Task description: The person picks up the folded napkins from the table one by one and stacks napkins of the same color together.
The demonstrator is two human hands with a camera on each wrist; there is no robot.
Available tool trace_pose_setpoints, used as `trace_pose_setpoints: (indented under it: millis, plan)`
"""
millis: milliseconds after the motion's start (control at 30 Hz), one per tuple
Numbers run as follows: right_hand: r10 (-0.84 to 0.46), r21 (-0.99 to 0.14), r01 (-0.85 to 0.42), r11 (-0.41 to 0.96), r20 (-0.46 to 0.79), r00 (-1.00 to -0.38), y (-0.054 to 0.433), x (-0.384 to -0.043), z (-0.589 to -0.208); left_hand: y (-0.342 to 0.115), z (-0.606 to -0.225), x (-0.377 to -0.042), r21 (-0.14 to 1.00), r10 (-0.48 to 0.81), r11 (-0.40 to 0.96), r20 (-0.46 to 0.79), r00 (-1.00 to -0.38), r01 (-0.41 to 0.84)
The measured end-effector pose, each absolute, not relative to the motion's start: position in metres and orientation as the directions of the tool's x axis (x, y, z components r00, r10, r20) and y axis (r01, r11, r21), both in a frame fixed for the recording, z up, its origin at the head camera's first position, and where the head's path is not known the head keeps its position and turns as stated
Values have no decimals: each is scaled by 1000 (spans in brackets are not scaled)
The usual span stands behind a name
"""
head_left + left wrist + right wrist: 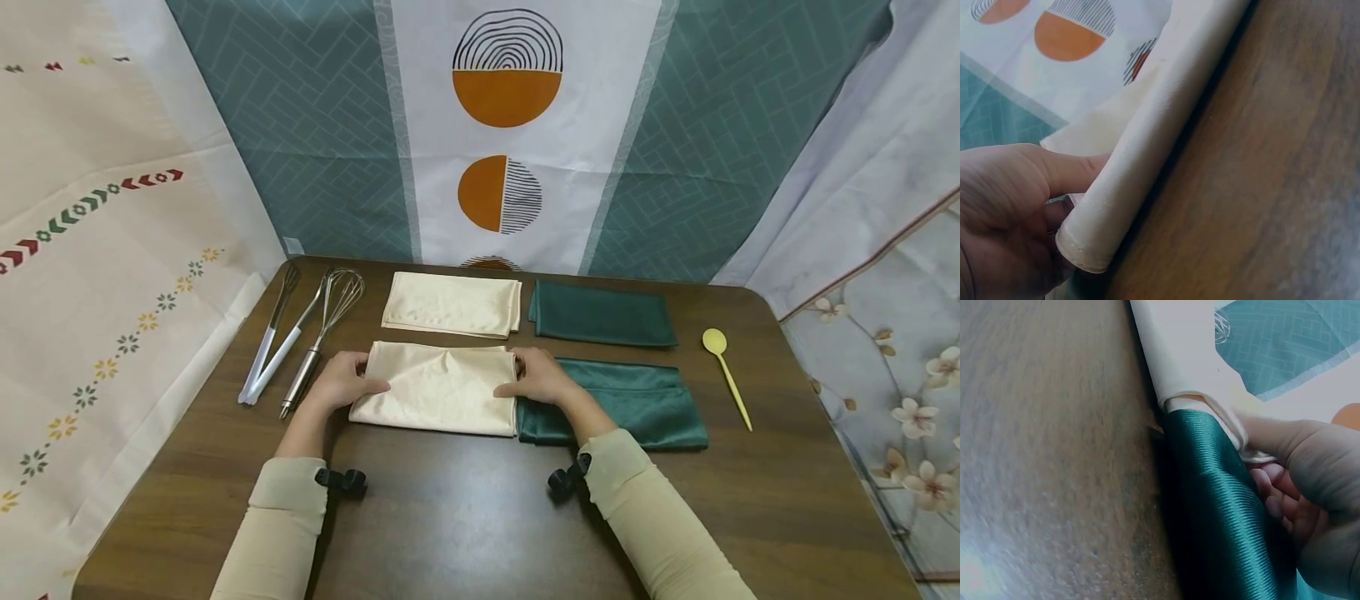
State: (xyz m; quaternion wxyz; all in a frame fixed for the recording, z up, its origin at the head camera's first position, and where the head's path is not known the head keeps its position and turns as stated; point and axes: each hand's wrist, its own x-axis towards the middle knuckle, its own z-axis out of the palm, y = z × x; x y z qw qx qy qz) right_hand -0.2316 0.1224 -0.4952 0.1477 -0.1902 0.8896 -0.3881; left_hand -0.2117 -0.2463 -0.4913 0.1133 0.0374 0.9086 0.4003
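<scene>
Both hands hold a folded cream satin cloth [438, 396] by its two sides. My left hand [341, 382] pinches the left edge, thumb on top and fingers beneath; the left wrist view shows the cloth's rolled front fold [1141, 150] beside the thumb. On the opposite edge my right hand [542, 377] pinches the cloth the same way. A folded dark green satin cloth [637, 404] lies right beside it, partly under the right hand and wrist. In the right wrist view the green cloth's fold [1216, 494] meets the cream cloth's end.
Behind lie another folded cream cloth [452, 303] and a folded green cloth [603, 314]. A whisk [322, 337] and metal tongs [273, 350] with white handles lie on the left. On the right is a yellow spoon [726, 375]. Hanging fabric surrounds the wooden table [450, 517].
</scene>
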Motion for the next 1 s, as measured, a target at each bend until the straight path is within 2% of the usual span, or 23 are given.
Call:
trace_pose_setpoints:
  millis: [233,400,533,700,833,1000]
  plan:
    - [-495,-739,-269,618,-100,-863,123,-230,-496,-249,-493,-209,736,220,676,-155,-963,36]
    - [-492,-742,-259,618,-108,-864,123,-231,-495,-251,-494,-206,694,278,712,-139,-951,106]
    - [-491,-730,-241,639,-146,-859,123,-230,-494,-250,-495,-205,693,274,713,-138,-952,105]
    - [-523,-734,-269,623,-135,-841,125,-230,-496,-249,-496,-203,717,280,691,-143,-949,96]
    - [-537,-765,-275,582,-108,-836,126,-231,-496,-250,-498,-202,731,263,675,-103,-959,106]
    - [-530,-768,-249,590,-136,-837,125,-230,-495,-249,-501,-200,749,247,648,-36,-968,137]
